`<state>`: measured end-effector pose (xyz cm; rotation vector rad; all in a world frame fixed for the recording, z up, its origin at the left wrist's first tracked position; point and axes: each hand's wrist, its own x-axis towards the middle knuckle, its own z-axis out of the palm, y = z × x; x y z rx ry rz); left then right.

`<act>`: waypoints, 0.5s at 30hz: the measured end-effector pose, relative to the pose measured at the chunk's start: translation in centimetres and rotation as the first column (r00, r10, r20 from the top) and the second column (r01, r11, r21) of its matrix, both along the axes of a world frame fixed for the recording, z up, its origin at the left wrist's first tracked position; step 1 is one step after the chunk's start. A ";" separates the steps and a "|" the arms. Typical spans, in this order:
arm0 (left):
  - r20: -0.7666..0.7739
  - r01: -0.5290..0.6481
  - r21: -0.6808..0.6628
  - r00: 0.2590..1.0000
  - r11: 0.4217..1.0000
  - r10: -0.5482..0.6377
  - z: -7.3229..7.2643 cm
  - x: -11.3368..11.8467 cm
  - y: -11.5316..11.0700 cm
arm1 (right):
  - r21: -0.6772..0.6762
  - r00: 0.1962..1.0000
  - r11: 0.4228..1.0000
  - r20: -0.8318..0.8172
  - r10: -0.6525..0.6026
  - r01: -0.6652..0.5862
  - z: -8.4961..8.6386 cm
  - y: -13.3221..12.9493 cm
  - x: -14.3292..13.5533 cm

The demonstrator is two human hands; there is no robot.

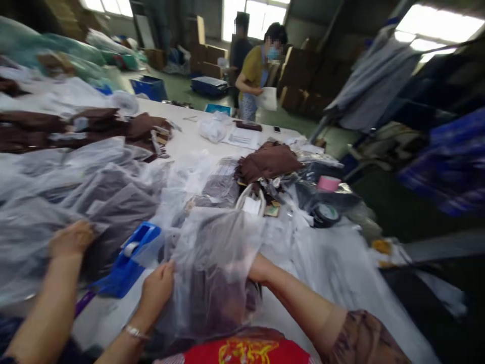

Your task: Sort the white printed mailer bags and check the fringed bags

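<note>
In front of me is a translucent plastic bag (212,263) with a dark brown folded garment (212,298) showing through it. My left hand (158,285), with a bracelet at the wrist, is closed on the bag's left edge. My right hand (255,268) reaches into or behind the bag's right side. The plastic blurs and covers its fingers, so their grip is hidden. Just left of my left hand lies a blue tape dispenser (131,258). A co-worker's hand (71,237) at the far left grips another bagged dark garment (117,217).
Brown garments (269,162) are piled ahead, near pink tape (329,183) and a black tape roll (325,215). More brown garments (94,126) lie at the back left. A masked person (252,71) holds paper beyond the table (182,136). Clothes (375,81) hang at right.
</note>
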<state>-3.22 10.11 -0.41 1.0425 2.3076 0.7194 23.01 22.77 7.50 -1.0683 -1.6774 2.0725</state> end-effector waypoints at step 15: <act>-0.085 -0.192 -0.023 0.978 0.981 0.190 0.1 -3.0 -2.0 | 0.046 0.909 0.914 -0.129 -0.395 0.404 9.4 8.3 14.0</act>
